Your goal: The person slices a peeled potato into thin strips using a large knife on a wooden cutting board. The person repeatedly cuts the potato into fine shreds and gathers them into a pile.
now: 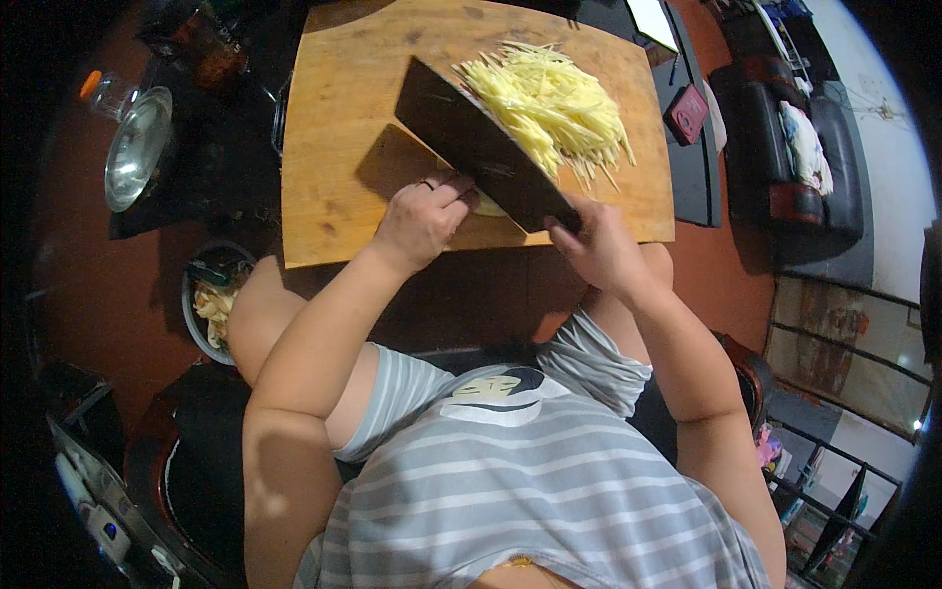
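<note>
My right hand [600,239] grips the handle of a broad dark cleaver [486,143], whose blade slants up to the left over a wooden cutting board [338,88]. My left hand [430,217] rests with curled fingers on a pale yellow peeled piece of vegetable [487,205], probably potato, just left of the blade. The blade and my fingers hide most of that piece. Beyond the cleaver, at the right of the board, lies a heap of thin pale yellow vegetable shreds [559,107].
A metal bowl [138,151] and a clear jar with an orange lid [110,96] stand at the left. Below them on the floor is a bin [213,302] holding peelings. A dark red box [686,114] lies right of the board. My knees are beneath the board's near edge.
</note>
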### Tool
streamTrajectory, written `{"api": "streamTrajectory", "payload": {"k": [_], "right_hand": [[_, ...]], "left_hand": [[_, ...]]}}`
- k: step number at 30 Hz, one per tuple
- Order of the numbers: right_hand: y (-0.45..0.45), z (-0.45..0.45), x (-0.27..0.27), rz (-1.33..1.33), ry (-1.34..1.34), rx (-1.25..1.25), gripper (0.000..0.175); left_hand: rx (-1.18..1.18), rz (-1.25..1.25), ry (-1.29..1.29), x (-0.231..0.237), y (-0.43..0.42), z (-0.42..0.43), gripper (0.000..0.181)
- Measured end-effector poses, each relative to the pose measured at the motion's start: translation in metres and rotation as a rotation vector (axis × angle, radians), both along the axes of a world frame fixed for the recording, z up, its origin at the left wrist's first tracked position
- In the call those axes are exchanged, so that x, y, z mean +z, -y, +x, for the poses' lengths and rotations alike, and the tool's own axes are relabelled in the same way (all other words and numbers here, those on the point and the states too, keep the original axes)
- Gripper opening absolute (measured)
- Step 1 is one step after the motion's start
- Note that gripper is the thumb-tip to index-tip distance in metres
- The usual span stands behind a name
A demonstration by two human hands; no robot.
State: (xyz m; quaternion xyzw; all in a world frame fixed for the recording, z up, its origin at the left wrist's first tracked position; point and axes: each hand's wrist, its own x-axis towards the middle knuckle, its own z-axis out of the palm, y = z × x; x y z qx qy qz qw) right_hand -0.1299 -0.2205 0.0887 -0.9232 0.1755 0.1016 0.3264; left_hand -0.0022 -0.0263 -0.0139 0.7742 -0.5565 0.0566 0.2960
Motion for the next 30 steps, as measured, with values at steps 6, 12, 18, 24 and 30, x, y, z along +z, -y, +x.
{"api": "streamTrajectory", "payload": {"k": [6, 12, 18, 24, 30], "right_hand": [[-0.01, -0.01, 0.03, -0.186, -0.013, 0.013, 0.018], [-0.023, -0.007, 0.042, -0.231, -0.067, 0.037, 0.017], [-0.023, 0.008, 0.006, -0.216, 0.034, 0.072, 0.016], [-0.008, 0.009, -0.007, -0.055, 0.103, 0.073, 0.015], [-0.001, -0.004, 0.021, -0.106, -0.012, -0.021, 0.017]], "left_hand": [[0.01, 0.008, 0.002, -0.009, -0.002, -0.002, 0.021], [-0.011, -0.071, -0.001, -0.008, -0.001, -0.003, 0.026], [-0.012, 0.105, -0.024, -0.027, -0.002, 0.0, 0.026], [0.003, -0.143, 0.027, -0.001, 0.003, 0.0, 0.014], [-0.019, 0.098, -0.049, 0.001, -0.002, -0.001, 0.019]]}}
